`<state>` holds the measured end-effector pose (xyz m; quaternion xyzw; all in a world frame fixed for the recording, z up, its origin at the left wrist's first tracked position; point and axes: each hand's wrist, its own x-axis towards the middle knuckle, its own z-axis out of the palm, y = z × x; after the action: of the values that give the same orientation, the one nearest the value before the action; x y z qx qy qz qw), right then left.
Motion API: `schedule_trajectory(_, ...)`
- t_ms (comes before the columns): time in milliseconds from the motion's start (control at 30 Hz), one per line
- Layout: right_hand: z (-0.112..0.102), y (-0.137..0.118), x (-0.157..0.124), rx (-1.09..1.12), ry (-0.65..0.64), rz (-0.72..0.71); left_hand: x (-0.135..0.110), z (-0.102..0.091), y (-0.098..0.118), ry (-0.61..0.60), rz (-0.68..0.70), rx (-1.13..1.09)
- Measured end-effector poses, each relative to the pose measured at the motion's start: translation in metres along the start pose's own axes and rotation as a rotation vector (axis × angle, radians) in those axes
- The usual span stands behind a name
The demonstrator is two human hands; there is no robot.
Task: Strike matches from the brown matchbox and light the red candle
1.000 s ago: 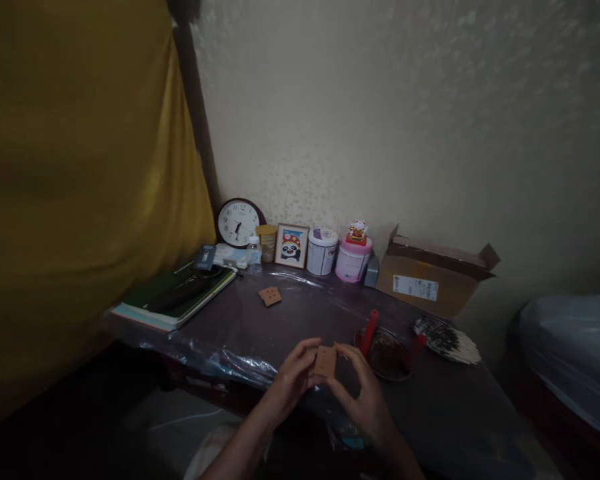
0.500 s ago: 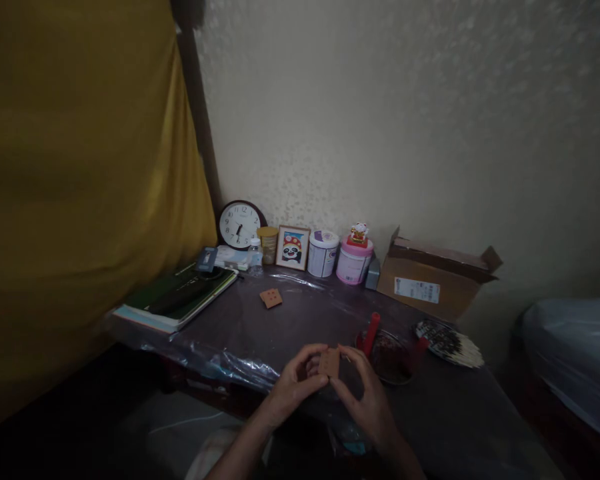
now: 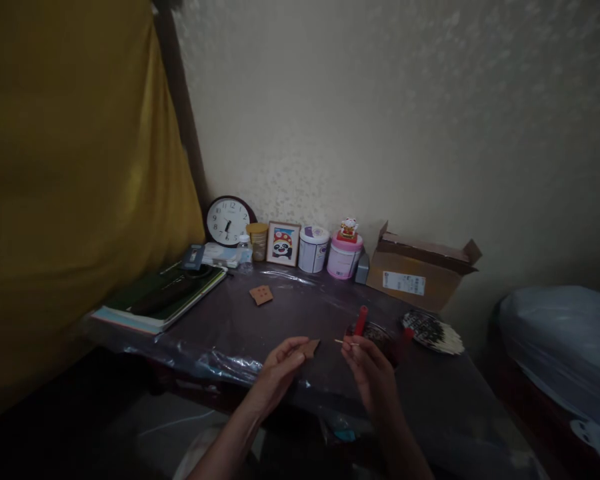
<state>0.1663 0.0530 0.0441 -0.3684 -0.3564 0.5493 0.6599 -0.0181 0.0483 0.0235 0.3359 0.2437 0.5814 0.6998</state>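
Observation:
My left hand (image 3: pixel 279 372) pinches a small brown cardboard piece (image 3: pixel 309 348), which is tilted so its edge faces up. My right hand (image 3: pixel 373 375) grips a thin pale stick (image 3: pixel 339 341) between thumb and fingertips, its tip pointing left toward the cardboard. A gap separates the stick from the cardboard. Farther back on the table lie other small cardboard pieces (image 3: pixel 261 295) with reddish dots. Partly behind my right hand is a round dish (image 3: pixel 380 333) with dark contents. A red cylinder (image 3: pixel 361 321) rises at its left side, and another red part (image 3: pixel 407 335) shows at its right.
Pale thin sticks (image 3: pixel 447 339) with a dark patch lie fanned out at the right. Along the wall stand a clock (image 3: pixel 229 221), a panda picture (image 3: pixel 283 245), two tins (image 3: pixel 313 250) and a cardboard box (image 3: pixel 405 297). Books (image 3: pixel 165 313) lie at the left of the plastic-covered table (image 3: pixel 300 307).
My right hand has let go of the cardboard, moved away to the right and now holds a thin stick. My left hand keeps the cardboard, now tilted. The view has shifted slightly.

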Motion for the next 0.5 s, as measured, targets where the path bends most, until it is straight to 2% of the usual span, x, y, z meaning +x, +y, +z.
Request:
schedule_trajectory(133,-0.0005,0.0024,0.0006,0.091,-0.009,0.044,-0.0005,0.0024,-0.0026,-0.010,-0.008,-0.011)
schedule_trajectory(267,0.0031,0.0001,-0.0021,0.054,-0.062,0.048,-0.0008,0.0036,-0.0025,-0.014,-0.019,-0.010)
schedule_trajectory(500,0.0048,0.0028,-0.0039,0.049,-0.064,0.044,-0.0007,0.0031,-0.0013,-0.025,-0.017,-0.004)
